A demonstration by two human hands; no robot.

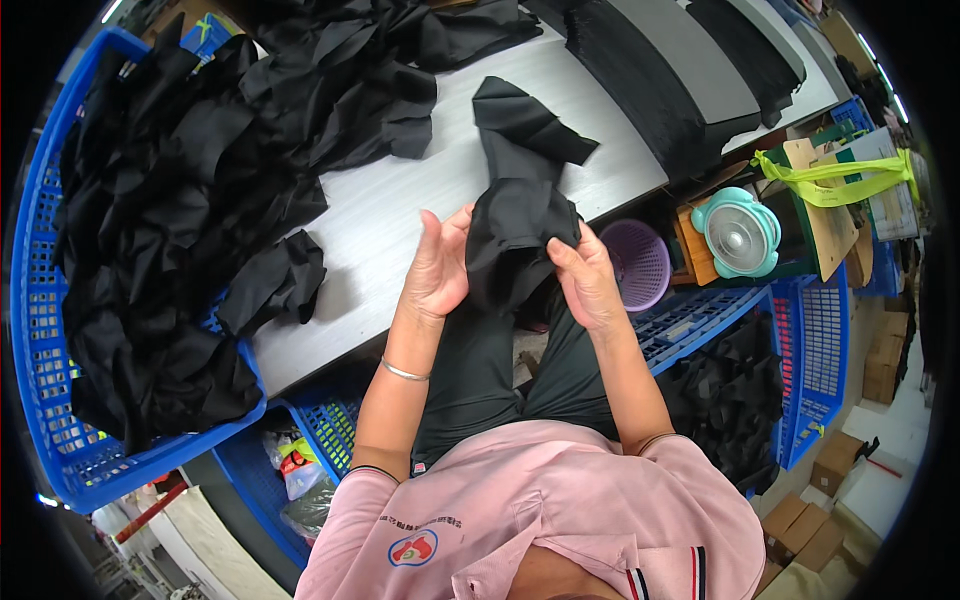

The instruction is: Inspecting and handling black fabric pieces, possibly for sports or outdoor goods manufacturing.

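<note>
A black fabric piece hangs between my hands at the near edge of the table, its upper part lying folded on the white top. My right hand pinches its right edge between thumb and fingers. My left hand is at the left edge, palm turned up and thumb stretched away from the cloth. The left fingertips reach behind the fabric and are partly hidden. A silvery bangle circles my left wrist.
A blue crate on the left overflows with black fabric pieces. Stacked dark panels lie at the far right of the table. Right of my hand are a purple basket, a turquoise fan and another blue crate.
</note>
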